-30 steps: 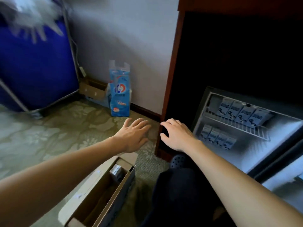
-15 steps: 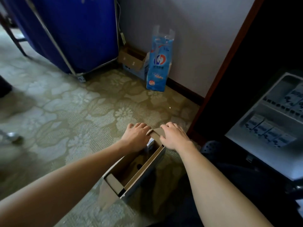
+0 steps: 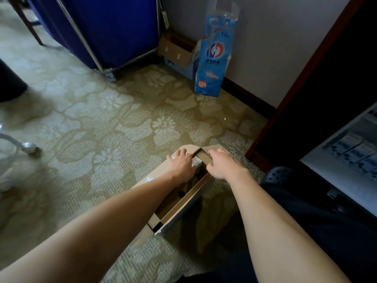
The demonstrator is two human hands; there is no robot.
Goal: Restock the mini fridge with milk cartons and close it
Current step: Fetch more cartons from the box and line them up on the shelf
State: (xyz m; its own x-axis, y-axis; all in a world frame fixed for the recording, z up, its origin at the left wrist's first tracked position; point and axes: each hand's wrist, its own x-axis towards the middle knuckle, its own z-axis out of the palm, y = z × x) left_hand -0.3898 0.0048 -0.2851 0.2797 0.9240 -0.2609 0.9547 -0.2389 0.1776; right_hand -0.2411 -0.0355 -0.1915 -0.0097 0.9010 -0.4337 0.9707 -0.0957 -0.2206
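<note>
Left hand (image 3: 180, 163), right hand (image 3: 223, 165) clutch cardboard box (image 3: 183, 200)

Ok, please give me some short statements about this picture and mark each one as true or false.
1. The left hand and the right hand are both at the far end of the cardboard box. True.
2. The cardboard box stands on a table. False: it lies on the patterned carpet.
3. The mini fridge is closed. False: it is open, and milk cartons show inside.
4. A tall blue pack stands against the wall. True.
5. The right hand lifts a milk carton in the air. False: it grips the box's end flap.
</note>
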